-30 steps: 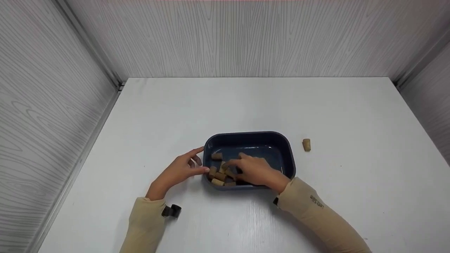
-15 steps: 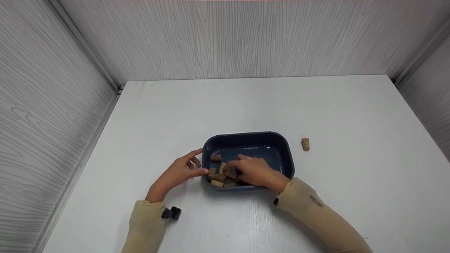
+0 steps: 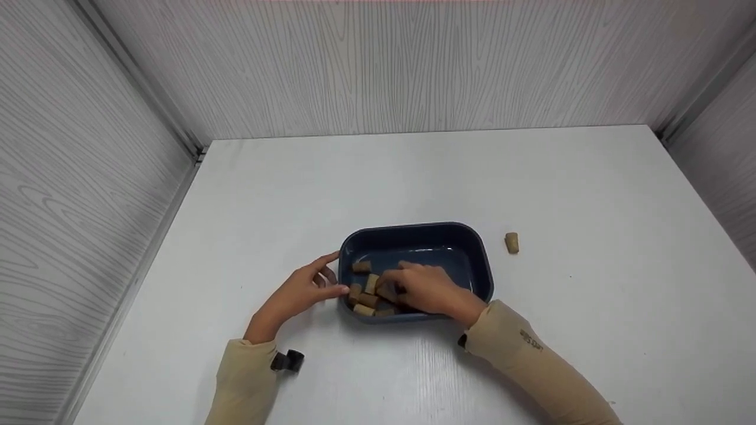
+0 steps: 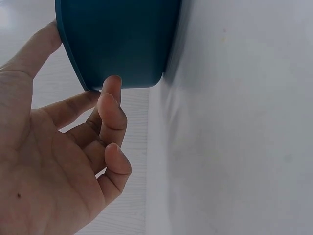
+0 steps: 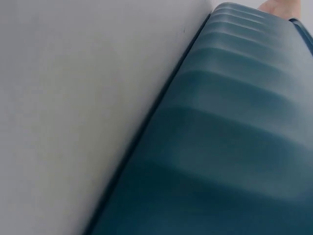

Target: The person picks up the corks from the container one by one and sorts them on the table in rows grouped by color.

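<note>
A dark blue rectangular dish [image 3: 413, 227] stands on the white table with several brown corks [image 3: 364, 309] gathered at its left end. My left hand [image 3: 298, 290] is at that end, its thumb tip at the rim and index finger against the side. In the left wrist view, the left hand's [image 4: 58, 142] other fingers bend loosely beside the outer wall. My right hand [image 3: 428, 287] reaches inside over the near wall. Its thumb and index finger pinch a cork [image 3: 387, 292] among the others, partly hidden by the fingers. The right wrist view shows mostly the dish's ribbed outer wall [image 5: 230, 122].
One loose cork [image 3: 512, 242] lies on the table [image 3: 579, 330] right of the dish. A grey wood-grain panel [image 3: 413, 65] rises behind the table, with other panels at the sides. A black strap piece [image 3: 288, 360] sticks out from the left sleeve.
The right hand's index finger has curled in closer around a cork, which has shifted slightly. The left hand stays at the dish's left end. The head view has shifted slightly.
</note>
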